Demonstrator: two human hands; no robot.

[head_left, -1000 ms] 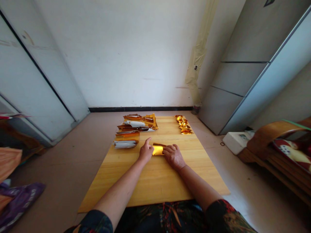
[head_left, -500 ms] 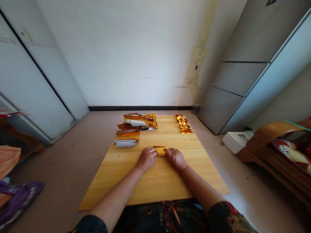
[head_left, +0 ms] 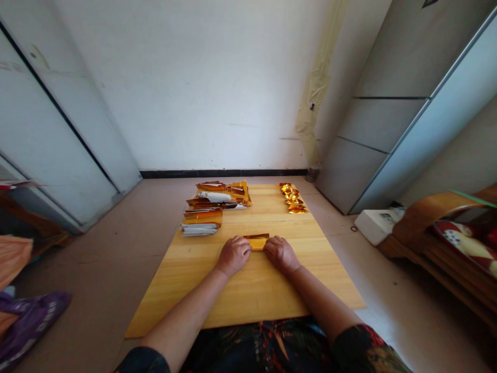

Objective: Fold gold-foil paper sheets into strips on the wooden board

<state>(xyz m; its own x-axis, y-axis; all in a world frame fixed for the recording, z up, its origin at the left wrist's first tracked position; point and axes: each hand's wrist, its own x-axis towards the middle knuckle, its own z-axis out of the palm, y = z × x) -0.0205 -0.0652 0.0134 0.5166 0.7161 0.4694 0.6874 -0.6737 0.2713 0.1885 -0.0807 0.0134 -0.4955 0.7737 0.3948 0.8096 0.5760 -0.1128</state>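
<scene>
A small folded piece of gold foil paper point(head_left: 257, 241) lies on the wooden board point(head_left: 248, 290) between my two hands. My left hand point(head_left: 234, 254) is curled with its fingers pressed on the paper's left end. My right hand point(head_left: 281, 253) is curled the same way on the right end. Both hands rest knuckles-up on the board, and the fingertips are hidden under the hands.
Stacks of gold and white foil sheets point(head_left: 205, 210) sit at the board's far left. A row of several folded gold pieces point(head_left: 293, 199) lies at the far right. A white box point(head_left: 375, 226) and a wooden chair point(head_left: 446, 228) stand to the right, and bags point(head_left: 27, 321) lie at the left.
My left hand went from pointing with a stretched finger to a curled grip on the paper. Both hands drew slightly nearer, and the gold paper now looks narrower.
</scene>
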